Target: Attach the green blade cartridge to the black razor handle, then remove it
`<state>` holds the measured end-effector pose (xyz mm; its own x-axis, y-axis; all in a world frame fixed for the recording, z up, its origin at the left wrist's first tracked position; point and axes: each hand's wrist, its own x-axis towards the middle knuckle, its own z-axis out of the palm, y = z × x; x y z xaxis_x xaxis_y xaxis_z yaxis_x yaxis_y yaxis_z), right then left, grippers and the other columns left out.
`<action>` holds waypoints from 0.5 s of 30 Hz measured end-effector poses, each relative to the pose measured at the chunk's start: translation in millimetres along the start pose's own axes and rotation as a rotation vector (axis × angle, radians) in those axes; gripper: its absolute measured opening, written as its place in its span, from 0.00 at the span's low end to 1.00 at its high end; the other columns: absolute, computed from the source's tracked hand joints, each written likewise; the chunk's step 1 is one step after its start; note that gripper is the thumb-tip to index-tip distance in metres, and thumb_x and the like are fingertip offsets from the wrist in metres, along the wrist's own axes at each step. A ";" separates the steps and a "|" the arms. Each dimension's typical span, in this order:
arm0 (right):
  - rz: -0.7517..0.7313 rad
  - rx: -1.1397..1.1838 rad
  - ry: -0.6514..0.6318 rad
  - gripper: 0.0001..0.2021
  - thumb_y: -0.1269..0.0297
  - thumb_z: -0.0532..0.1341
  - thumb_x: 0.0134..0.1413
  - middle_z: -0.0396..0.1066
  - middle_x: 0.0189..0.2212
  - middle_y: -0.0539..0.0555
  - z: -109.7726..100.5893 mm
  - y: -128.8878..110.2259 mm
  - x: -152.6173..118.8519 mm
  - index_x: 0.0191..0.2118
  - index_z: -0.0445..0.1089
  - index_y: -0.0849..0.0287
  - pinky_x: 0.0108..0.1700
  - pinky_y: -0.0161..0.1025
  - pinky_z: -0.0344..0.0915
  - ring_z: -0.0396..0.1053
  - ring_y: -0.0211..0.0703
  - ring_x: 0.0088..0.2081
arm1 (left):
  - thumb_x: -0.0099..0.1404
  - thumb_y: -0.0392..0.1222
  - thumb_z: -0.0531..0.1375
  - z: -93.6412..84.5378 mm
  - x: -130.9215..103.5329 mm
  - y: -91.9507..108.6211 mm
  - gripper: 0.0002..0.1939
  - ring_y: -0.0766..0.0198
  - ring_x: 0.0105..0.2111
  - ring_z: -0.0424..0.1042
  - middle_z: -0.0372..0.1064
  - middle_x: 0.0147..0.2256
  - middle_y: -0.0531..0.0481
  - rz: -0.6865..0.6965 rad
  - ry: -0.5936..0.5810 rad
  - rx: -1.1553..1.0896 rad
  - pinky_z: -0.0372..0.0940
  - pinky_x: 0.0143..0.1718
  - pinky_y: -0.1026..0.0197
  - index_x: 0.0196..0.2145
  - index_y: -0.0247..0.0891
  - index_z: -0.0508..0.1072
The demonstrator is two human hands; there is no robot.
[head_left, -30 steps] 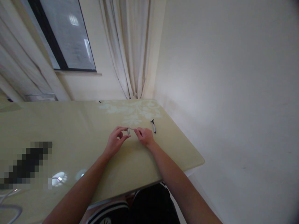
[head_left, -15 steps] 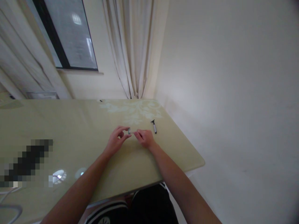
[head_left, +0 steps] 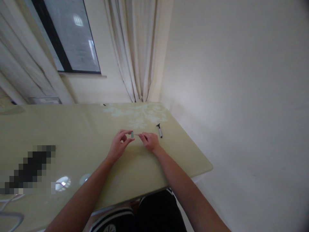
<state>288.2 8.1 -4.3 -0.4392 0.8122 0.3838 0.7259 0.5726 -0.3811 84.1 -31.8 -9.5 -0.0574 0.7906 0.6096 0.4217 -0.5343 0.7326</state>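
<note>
Over the middle of the table, my left hand [head_left: 119, 144] pinches a small razor blade cartridge [head_left: 132, 134] upright between thumb and fingertips. Just to its right, my right hand [head_left: 150, 141] is closed on a thin light stick [head_left: 136, 134] whose tip points at the cartridge; a narrow gap shows between them. A razor [head_left: 159, 130] with a black head and grey handle lies on the table, beyond and to the right of my right hand.
The pale green glossy table [head_left: 190, 158] has a wall along its right side. A tiny dark item [head_left: 104, 104] lies at the far edge. A pixelated dark object [head_left: 30, 169] and a pale cable [head_left: 18, 214] are at the left.
The cartridge in my left hand has shifted slightly left and up, and the stick's tip now stands a little apart from it. The razor lies as before.
</note>
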 end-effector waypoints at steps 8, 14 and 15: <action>0.002 -0.011 -0.002 0.27 0.47 0.51 0.74 0.71 0.24 0.51 2.4 -3.1 0.4 0.28 0.71 0.58 0.31 0.37 0.45 0.64 0.38 0.27 | 0.64 0.48 0.69 0.7 -1.8 -3.0 0.15 0.69 0.26 0.64 0.71 0.38 0.51 0.014 -0.020 0.020 0.66 0.30 0.63 0.47 0.42 0.80; 0.041 -0.023 0.011 0.28 0.47 0.50 0.75 0.71 0.24 0.51 3.5 2.6 0.3 0.28 0.72 0.58 0.31 0.37 0.44 0.64 0.39 0.28 | 0.63 0.49 0.69 -1.9 0.7 -4.1 0.16 0.70 0.24 0.63 0.72 0.38 0.51 0.003 0.010 0.026 0.66 0.29 0.64 0.46 0.42 0.80; 0.003 -0.006 0.001 0.27 0.47 0.51 0.74 0.70 0.24 0.51 4.3 1.6 -0.2 0.28 0.72 0.58 0.31 0.37 0.45 0.64 0.38 0.28 | 0.63 0.50 0.69 -2.1 0.8 -3.9 0.16 0.70 0.24 0.63 0.72 0.38 0.51 0.003 0.006 0.027 0.66 0.28 0.64 0.46 0.41 0.80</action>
<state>287.2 9.3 -8.5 -0.4363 0.8138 0.3840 0.7306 0.5695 -0.3768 80.5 -29.7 -11.2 -0.0611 0.7871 0.6138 0.4461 -0.5286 0.7222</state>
